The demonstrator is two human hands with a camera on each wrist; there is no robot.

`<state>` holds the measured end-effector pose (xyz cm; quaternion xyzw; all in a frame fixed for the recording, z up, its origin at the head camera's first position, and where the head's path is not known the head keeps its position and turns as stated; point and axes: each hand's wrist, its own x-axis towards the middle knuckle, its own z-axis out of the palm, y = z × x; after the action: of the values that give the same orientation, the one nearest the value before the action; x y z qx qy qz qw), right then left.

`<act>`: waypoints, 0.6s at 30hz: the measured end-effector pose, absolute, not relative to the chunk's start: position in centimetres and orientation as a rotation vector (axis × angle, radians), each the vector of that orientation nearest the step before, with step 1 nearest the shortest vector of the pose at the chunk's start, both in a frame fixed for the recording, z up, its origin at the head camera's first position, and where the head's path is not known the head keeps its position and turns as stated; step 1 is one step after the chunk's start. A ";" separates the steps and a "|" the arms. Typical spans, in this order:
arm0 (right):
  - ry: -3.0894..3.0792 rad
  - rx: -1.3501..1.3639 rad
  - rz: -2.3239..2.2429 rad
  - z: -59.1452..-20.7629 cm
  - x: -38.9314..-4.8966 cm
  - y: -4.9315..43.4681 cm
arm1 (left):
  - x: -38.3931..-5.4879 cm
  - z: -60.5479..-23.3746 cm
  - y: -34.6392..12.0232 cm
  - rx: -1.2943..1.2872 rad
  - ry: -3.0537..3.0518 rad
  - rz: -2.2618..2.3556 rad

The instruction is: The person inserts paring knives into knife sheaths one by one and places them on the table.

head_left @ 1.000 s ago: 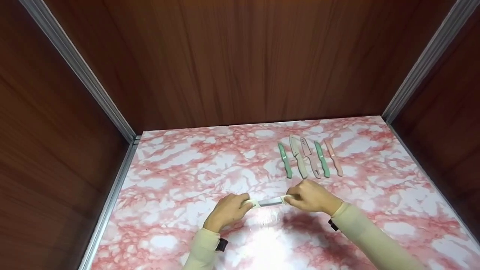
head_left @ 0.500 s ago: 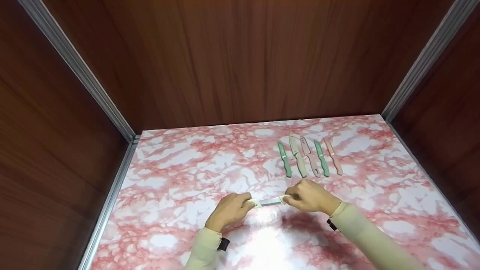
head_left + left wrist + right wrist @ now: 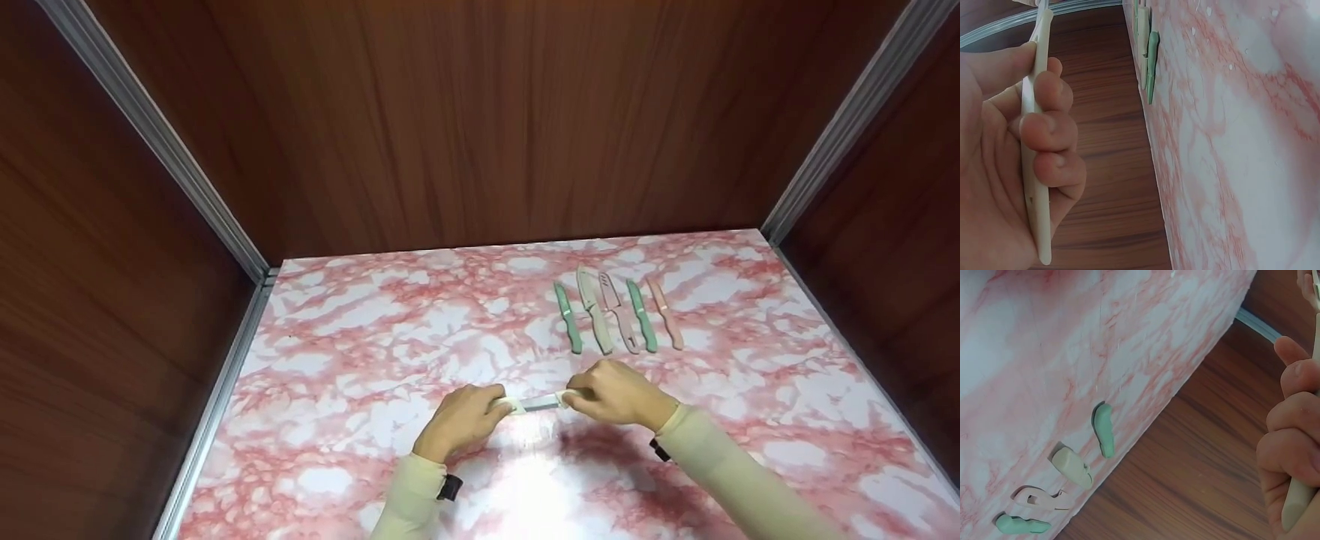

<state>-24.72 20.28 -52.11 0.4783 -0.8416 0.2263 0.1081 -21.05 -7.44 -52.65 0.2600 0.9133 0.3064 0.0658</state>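
In the head view a knife with a bare metal blade spans the gap between my two hands, above the table. My right hand grips its cream handle, with the fingers curled round it. My left hand holds a long flat cream piece, which looks like the blade's sheath; the thumb presses one face and curled fingers the other. The blade runs into the sheath's end, and how deep it goes is hidden.
Several knives lie side by side beyond my right hand: a green knife, a cream knife, a pale pink knife, another green knife and a peach knife. Brown wood-grain panels wall in the red-and-white marbled table.
My hands have come slightly closer together, and a shorter length of bare blade shows between them. The knives on the table have stayed in place.
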 end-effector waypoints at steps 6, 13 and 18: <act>-2.535 1.381 0.655 -52.2 -24.6 20.1 | -21.1 -52.6 -7.2 0.803 2.775 0.912; -2.556 1.369 0.629 -52.1 -24.6 20.0 | -21.2 -52.5 -6.9 0.782 2.801 0.882; -2.567 1.357 0.616 -52.0 -24.6 19.9 | -21.2 -52.3 -6.9 0.806 2.816 0.857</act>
<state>-24.59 19.87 -51.97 0.4554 -0.8616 0.2066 0.0869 -21.18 -6.92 -52.33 0.2639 0.9217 0.2806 0.0447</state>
